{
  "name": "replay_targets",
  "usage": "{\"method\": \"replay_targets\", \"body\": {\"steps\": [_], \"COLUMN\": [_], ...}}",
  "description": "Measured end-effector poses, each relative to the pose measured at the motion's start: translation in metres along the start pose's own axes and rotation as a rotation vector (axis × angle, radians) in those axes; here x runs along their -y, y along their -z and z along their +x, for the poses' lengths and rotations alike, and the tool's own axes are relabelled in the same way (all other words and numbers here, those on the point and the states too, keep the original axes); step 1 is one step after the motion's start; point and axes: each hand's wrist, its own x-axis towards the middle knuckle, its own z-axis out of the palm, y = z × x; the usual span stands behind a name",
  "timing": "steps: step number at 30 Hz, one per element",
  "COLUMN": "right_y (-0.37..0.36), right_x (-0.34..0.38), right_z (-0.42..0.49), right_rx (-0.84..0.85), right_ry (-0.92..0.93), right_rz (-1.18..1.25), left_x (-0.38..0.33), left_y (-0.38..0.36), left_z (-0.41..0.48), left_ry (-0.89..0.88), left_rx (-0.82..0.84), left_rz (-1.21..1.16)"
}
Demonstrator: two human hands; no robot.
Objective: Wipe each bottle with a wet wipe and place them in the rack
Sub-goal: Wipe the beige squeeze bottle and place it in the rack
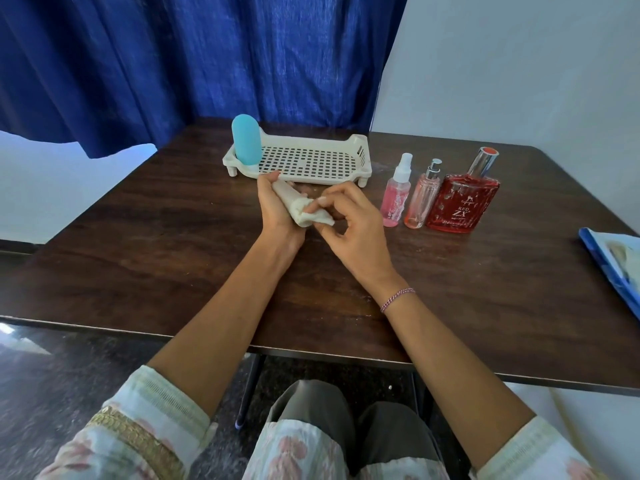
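My left hand (273,211) is closed around a small cream-white bottle (284,195), just in front of the rack. A crumpled white wet wipe (313,216) covers the bottle's near end, and the thumb and forefinger of my right hand (353,233) pinch it. The cream perforated rack (311,161) sits at the back of the table. A light blue bottle (246,140) stands cap-down in its left end. To the right of the rack stand a pink spray bottle (396,197), a slim pink perfume bottle (420,202) and a flat red perfume bottle (462,204).
Everything rests on a dark wooden table (166,230). A blue packet (616,268) lies at the table's right edge. A blue curtain (207,57) hangs behind the table, beside a white wall. My knees are under the near edge.
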Motion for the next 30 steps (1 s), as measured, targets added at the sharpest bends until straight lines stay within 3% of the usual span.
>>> {"method": "replay_targets", "body": {"steps": [7,12,21,26,30], "right_y": [0.002,0.001,0.004,0.0,0.0], "right_x": [0.006,0.006,-0.002,0.002,0.005], "right_z": [-0.001,-0.002,0.005,0.001,0.0], "right_rx": [0.096,0.089,0.027,0.074,0.087], "right_ry": [0.069,0.16,-0.206,-0.303,-0.314], "right_rz": [-0.051,-0.169,0.162,0.349,0.351], "left_x": [-0.001,0.001,0.001,-0.004,-0.004], "left_y": [0.0,-0.006,-0.008,0.004,0.008], "left_z": [-0.004,-0.009,-0.015,-0.001,0.005], "left_ry": [0.067,0.062,-0.008,-0.149,-0.147], "left_rx": [0.052,0.187,0.191,0.113,0.074], "left_rz": [-0.037,-0.013,0.033,-0.066,-0.057]}}
